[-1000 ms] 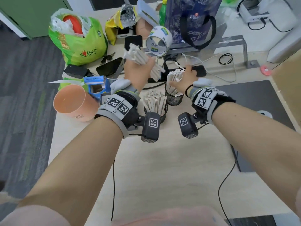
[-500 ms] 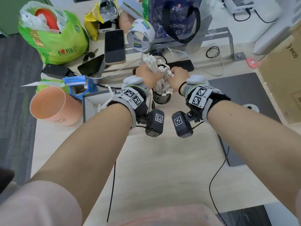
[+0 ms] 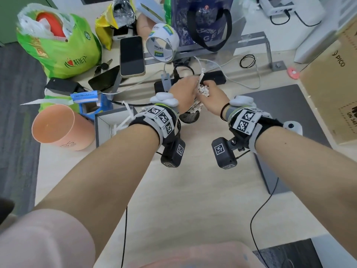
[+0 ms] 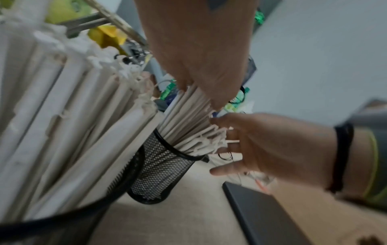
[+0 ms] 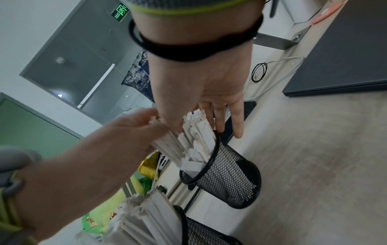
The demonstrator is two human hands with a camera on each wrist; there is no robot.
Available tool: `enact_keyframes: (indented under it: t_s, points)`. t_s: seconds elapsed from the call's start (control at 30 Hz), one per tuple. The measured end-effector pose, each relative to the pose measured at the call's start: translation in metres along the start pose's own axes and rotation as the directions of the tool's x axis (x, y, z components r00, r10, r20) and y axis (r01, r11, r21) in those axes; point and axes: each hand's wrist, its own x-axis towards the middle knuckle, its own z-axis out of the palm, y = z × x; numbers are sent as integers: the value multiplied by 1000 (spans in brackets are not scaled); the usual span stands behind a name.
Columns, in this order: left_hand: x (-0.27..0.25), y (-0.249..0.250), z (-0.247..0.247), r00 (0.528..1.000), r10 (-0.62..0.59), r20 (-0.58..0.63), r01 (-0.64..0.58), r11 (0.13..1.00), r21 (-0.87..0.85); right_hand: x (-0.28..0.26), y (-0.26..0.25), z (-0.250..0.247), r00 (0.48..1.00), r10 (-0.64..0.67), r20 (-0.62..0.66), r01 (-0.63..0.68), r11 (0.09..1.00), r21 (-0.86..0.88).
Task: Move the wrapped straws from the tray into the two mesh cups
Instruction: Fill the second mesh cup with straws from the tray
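Observation:
Two black mesh cups stand mid-table. The far mesh cup (image 3: 189,118) (image 4: 161,165) (image 5: 226,174) is packed with white wrapped straws (image 3: 202,90) (image 4: 188,119) (image 5: 196,140). My left hand (image 3: 193,84) (image 4: 199,92) (image 5: 155,126) grips a bundle of them from above, its lower ends inside the cup. My right hand (image 3: 207,88) (image 4: 222,144) (image 5: 226,127) lies with straight fingers against the straws' right side. The near mesh cup (image 4: 62,220) (image 5: 199,232), also full of straws, is hidden under my left wrist in the head view. The grey tray (image 3: 102,120) holds a few straws.
A pink cup (image 3: 56,128) lies left of the tray. Phones (image 3: 132,56), a tape roll (image 3: 162,45), a green bag (image 3: 58,43), cables and a dark tote crowd the back. A dark mat (image 3: 286,113) and a cardboard box (image 3: 332,80) lie to the right.
My left hand carried its bundle of straws from up at the left over to the far cup and lowered it in. My right hand stayed at that cup and straightened its fingers.

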Motion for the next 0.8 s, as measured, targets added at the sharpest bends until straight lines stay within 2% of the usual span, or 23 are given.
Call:
enact_keyframes:
  t_s: [0.03, 0.1, 0.17, 0.23, 0.33, 0.37, 0.4, 0.47, 0.6, 0.7, 0.8]
  points:
    - [1, 0, 4, 999, -12, 50, 9, 998, 63, 0, 0, 0, 1000, -6, 2, 6, 1000, -3]
    - [1, -1, 9, 998, -15, 60, 6, 990, 141, -1, -1, -2, 999, -32, -13, 32, 999, 21]
    - [2, 0, 12, 999, -22, -31, 27, 982, 185, -2, -4, -5, 994, -98, -57, 101, 993, 58]
    - [-1, 3, 10, 993, -28, -116, 55, 970, 238, 1, -9, -7, 978, -189, -86, 190, 982, 10]
    - [-10, 1, 6, 980, 58, -190, -7, 966, 260, 5, -20, -5, 936, -347, -58, 346, 938, -39]
    - [-12, -1, 7, 981, 92, -169, -44, 963, 266, 5, -22, -3, 923, -383, -37, 381, 924, -44]
    - [-14, -4, 7, 988, 108, -115, -75, 962, 262, 4, -23, -1, 921, -390, -8, 389, 919, -62]
    - [-16, -10, 8, 998, 67, -9, -62, 963, 263, 1, -18, 2, 928, -372, 36, 374, 921, -113]
    - [-21, -11, 10, 998, 12, -69, 10, 950, 312, -7, -8, 8, 906, -421, 46, 421, 881, -217]
    - [-26, -10, 10, 996, -87, 22, 74, 934, 349, -10, -10, 11, 912, -387, 132, 409, 858, -311]
    - [-31, -12, 4, 998, -60, 10, 49, 896, 441, -13, -10, 9, 926, -359, 113, 375, 857, -354]
